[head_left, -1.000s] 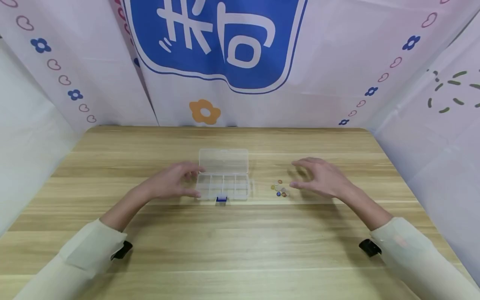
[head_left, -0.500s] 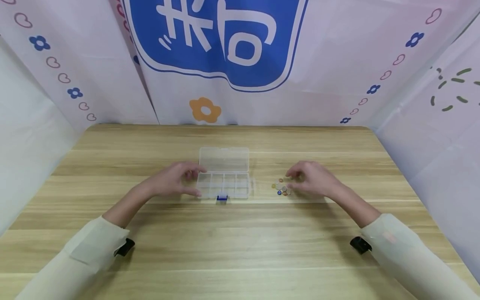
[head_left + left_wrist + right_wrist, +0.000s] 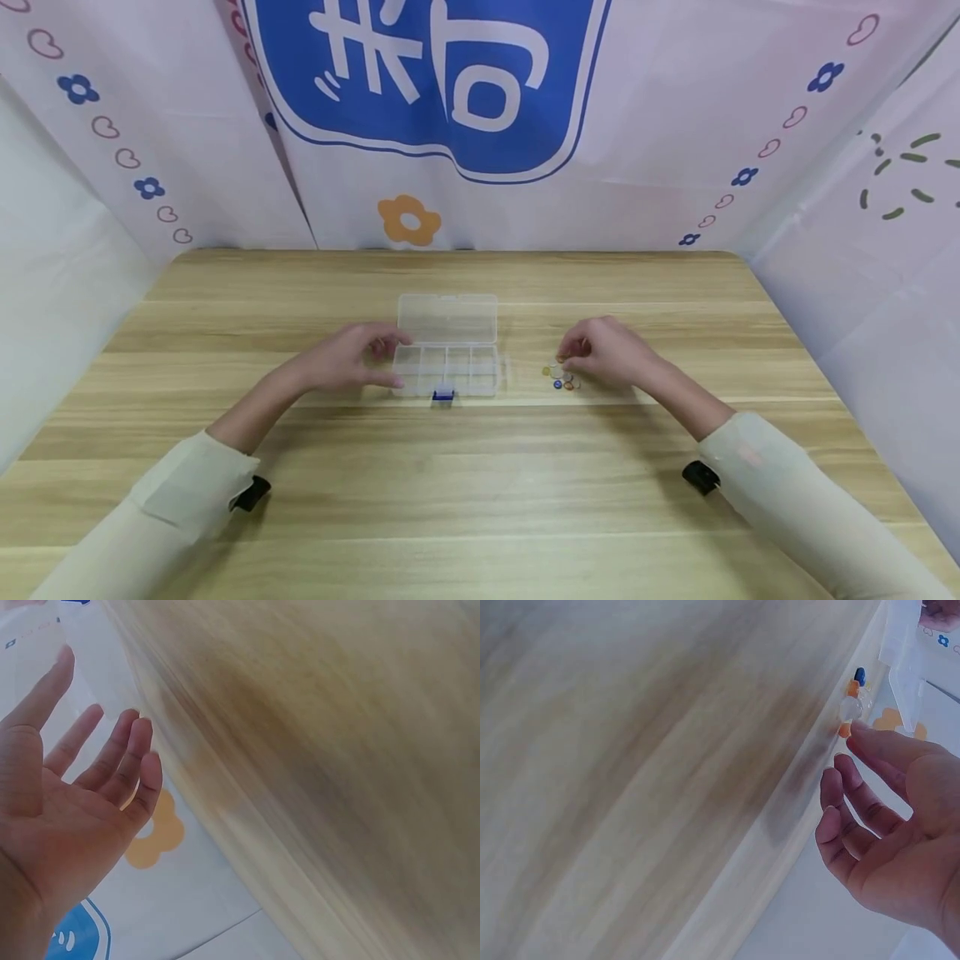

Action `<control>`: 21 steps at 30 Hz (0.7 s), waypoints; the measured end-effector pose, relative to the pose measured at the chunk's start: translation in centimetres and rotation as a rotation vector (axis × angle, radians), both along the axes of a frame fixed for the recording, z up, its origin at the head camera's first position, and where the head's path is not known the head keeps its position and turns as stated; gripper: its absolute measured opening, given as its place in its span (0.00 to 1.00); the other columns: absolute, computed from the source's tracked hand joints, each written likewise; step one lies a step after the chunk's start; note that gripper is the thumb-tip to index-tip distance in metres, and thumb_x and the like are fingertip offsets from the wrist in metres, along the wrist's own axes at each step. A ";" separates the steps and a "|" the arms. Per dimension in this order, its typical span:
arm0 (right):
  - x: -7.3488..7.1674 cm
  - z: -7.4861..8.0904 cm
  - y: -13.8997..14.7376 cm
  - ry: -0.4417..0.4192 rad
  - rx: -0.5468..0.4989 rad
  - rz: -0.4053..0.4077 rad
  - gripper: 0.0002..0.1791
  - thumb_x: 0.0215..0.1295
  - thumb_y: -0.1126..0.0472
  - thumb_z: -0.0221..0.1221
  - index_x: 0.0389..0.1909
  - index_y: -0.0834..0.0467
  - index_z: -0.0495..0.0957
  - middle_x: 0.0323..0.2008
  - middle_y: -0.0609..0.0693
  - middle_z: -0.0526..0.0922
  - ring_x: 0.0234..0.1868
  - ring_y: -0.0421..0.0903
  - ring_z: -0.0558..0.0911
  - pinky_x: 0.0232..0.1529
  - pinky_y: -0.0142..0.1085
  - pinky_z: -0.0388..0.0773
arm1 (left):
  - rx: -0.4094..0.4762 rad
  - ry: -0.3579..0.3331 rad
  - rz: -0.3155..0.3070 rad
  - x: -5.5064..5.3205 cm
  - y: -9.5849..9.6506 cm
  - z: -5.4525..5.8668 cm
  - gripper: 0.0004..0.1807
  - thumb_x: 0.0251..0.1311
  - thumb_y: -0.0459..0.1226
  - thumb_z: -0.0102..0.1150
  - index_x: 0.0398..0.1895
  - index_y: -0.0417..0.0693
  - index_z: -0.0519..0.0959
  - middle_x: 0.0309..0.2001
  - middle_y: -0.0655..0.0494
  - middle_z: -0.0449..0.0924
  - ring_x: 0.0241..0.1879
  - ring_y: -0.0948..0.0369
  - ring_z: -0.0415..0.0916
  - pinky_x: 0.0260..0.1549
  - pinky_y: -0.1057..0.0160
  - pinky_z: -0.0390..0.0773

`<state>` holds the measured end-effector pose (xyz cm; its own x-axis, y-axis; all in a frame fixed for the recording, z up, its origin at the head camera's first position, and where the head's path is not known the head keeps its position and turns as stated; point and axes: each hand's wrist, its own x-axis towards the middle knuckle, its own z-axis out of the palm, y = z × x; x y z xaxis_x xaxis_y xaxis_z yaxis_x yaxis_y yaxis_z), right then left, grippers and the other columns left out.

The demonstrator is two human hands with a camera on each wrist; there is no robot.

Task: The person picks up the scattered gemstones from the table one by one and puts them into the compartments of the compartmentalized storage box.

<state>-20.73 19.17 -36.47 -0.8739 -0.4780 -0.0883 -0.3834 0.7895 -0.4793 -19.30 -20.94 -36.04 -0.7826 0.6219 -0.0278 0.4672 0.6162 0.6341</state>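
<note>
A clear plastic compartment box (image 3: 459, 370) with a blue latch (image 3: 443, 395) lies on the table, its lid (image 3: 447, 318) folded back. My left hand (image 3: 352, 358) is at the box's left end, fingers relaxed and spread, thumb near the front corner; the left wrist view shows the palm (image 3: 75, 825) holding nothing. To the right of the box, several small shiny beads (image 3: 567, 377) in blue, orange, yellow and clear lie in a cluster. My right hand (image 3: 611, 354) pinches an orange bead (image 3: 845, 730) between thumb and index finger at the far side of the cluster.
The wooden table (image 3: 480, 483) stretches around the box and beads. Behind it hangs a printed white cloth (image 3: 660, 150) with a blue sign and an orange flower (image 3: 409, 221). More white cloth closes off both sides.
My right hand has moved left to the beads, and its thumb and index finger have closed together at the orange one. The left hand has stayed by the box.
</note>
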 end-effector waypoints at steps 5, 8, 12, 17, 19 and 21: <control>-0.1 -0.1 -0.3 -0.037 0.003 -0.015 0.02 0.65 0.64 0.70 0.38 0.56 0.89 0.32 0.45 0.86 0.34 0.43 0.81 0.38 0.39 0.78 | 0.003 -0.031 -0.005 -0.2 -0.1 0.1 0.32 0.59 0.41 0.76 0.62 0.32 0.77 0.47 0.45 0.81 0.48 0.51 0.78 0.52 0.47 0.79; -0.1 -0.1 -0.2 -0.037 0.004 -0.013 0.02 0.65 0.65 0.70 0.37 0.57 0.88 0.32 0.46 0.86 0.34 0.43 0.81 0.39 0.40 0.79 | -0.003 -0.041 -0.007 -0.3 -0.1 0.1 0.32 0.59 0.41 0.76 0.63 0.33 0.77 0.47 0.46 0.81 0.48 0.51 0.78 0.52 0.47 0.79; -0.2 0.0 -0.2 -0.028 0.014 -0.001 0.02 0.65 0.63 0.71 0.36 0.57 0.88 0.31 0.45 0.86 0.34 0.43 0.80 0.39 0.40 0.78 | -0.011 -0.038 -0.008 -0.5 -0.1 0.1 0.32 0.58 0.40 0.77 0.62 0.33 0.77 0.46 0.47 0.81 0.48 0.52 0.78 0.52 0.48 0.80; -0.4 0.0 -0.3 -0.022 0.031 0.012 0.02 0.65 0.62 0.71 0.33 0.55 0.88 0.29 0.44 0.84 0.32 0.42 0.78 0.36 0.38 0.75 | -0.008 -0.037 -0.013 -0.6 -0.1 0.3 0.32 0.57 0.40 0.78 0.60 0.32 0.78 0.46 0.46 0.81 0.47 0.51 0.78 0.51 0.47 0.80; -0.5 0.0 -0.4 -0.023 0.036 0.013 0.02 0.66 0.62 0.71 0.33 0.55 0.88 0.29 0.44 0.84 0.32 0.42 0.78 0.36 0.38 0.75 | -0.009 -0.038 -0.013 -0.6 -0.1 0.3 0.33 0.56 0.40 0.78 0.60 0.32 0.78 0.46 0.46 0.81 0.47 0.51 0.78 0.51 0.47 0.80; -0.6 0.0 -0.4 -0.025 0.038 0.011 0.03 0.66 0.61 0.71 0.33 0.55 0.88 0.29 0.44 0.84 0.32 0.42 0.78 0.36 0.38 0.75 | -0.012 -0.039 -0.012 -0.6 -0.1 0.2 0.33 0.56 0.41 0.78 0.60 0.32 0.78 0.46 0.46 0.81 0.47 0.52 0.78 0.51 0.48 0.80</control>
<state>-21.28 18.75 -36.45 -0.8659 -0.4835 -0.1280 -0.3807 0.8031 -0.4583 -19.88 -21.03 -35.79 -0.7731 0.6309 -0.0656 0.4501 0.6185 0.6441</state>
